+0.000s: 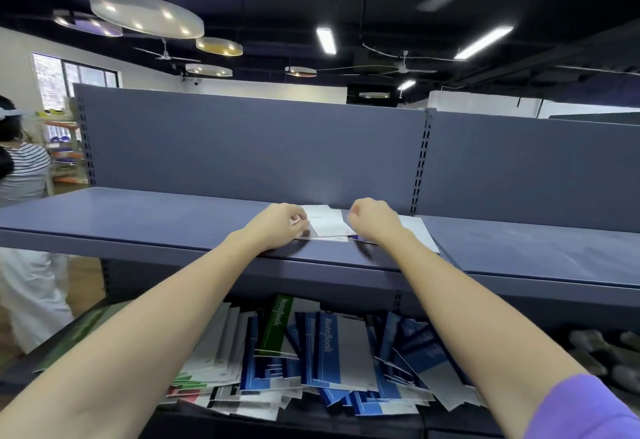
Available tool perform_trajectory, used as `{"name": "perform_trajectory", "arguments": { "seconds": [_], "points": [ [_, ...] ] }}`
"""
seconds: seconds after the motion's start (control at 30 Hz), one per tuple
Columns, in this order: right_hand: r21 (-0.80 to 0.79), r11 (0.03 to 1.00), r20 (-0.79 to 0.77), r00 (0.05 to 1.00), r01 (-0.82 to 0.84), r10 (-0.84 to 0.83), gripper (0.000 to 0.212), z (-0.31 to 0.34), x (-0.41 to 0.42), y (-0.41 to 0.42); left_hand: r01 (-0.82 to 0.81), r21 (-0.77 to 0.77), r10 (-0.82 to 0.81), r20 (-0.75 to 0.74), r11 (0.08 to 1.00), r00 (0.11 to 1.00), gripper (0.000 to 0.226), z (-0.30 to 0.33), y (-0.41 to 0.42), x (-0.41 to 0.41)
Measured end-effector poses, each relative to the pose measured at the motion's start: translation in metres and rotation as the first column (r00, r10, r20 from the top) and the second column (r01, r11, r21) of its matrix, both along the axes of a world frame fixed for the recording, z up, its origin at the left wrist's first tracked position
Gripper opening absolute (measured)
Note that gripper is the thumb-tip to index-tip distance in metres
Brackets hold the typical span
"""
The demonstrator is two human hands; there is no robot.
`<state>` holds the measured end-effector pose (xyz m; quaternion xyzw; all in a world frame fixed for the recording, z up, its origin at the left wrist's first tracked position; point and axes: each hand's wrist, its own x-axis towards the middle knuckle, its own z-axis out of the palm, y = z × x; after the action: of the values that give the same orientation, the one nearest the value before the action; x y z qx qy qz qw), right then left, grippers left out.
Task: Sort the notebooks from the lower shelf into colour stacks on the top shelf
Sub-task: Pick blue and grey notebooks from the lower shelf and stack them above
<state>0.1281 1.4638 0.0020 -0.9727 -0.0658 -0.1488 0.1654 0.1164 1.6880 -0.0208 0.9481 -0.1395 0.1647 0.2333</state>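
Both hands up on top shelf (pixel 138 216): left hand (pixel 277 227) pinching left edge of white notebooks (pixel 327 225), right hand (pixel 372 218) at their 3 o'clock, fingers curled, grip hidden, cannot tell. Lower shelf (pixel 311 421) at 6 o'clock: loose pile (pixel 311 359) of blue, green, grey notebooks. Striped-shirt person (pixel 24 175) at 9 o'clock.

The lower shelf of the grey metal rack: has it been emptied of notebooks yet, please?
No, the lower shelf holds a messy pile of blue, green and white notebooks below the top shelf.
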Motion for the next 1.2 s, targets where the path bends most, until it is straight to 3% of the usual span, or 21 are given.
{"name": "perform_trajectory", "arguments": {
  "seconds": [0.07,0.13,0.33,0.47,0.63,0.8,0.93,1.2],
  "points": [
    [-0.047,0.994,-0.098,0.990,0.098,-0.102,0.015,-0.006,0.008,-0.012,0.054,0.020,-0.052,-0.086,0.998,0.995,0.023,0.000,-0.008,0.000],
    [-0.118,0.988,-0.192,0.974,0.099,-0.121,0.021,-0.014,0.012,-0.020,0.074,0.081,-0.061,-0.156,0.994,0.986,0.029,-0.002,-0.013,0.001],
    [-0.216,0.975,-0.204,0.975,0.047,-0.093,0.044,-0.017,0.004,-0.028,0.062,0.079,-0.054,-0.100,0.995,0.994,0.028,0.003,-0.009,0.002],
    [-0.187,0.982,-0.252,0.967,-0.021,-0.027,0.060,-0.015,-0.003,-0.038,0.085,0.067,-0.079,-0.086,0.994,0.993,0.026,0.003,-0.006,0.001],
    [-0.104,0.991,-0.166,0.984,-0.089,0.071,0.052,-0.016,-0.007,-0.046,0.111,0.110,-0.103,-0.075,0.988,0.992,0.023,0.001,-0.012,0.002],
    [-0.012,0.998,-0.128,0.990,-0.059,0.057,0.052,-0.020,-0.007,-0.053,0.098,0.089,-0.086,-0.129,0.991,0.988,0.022,0.002,-0.012,0.004],
    [-0.039,0.999,-0.073,0.997,-0.022,0.019,0.052,-0.022,-0.004,-0.047,0.088,0.088,-0.074,-0.152,0.992,0.986,0.025,0.004,-0.014,0.005],
    [-0.082,0.997,-0.194,0.981,-0.002,-0.014,0.044,-0.011,-0.006,-0.058,0.113,0.074,-0.102,-0.133,0.991,0.986,0.024,0.002,-0.014,0.017]
  ]
}}
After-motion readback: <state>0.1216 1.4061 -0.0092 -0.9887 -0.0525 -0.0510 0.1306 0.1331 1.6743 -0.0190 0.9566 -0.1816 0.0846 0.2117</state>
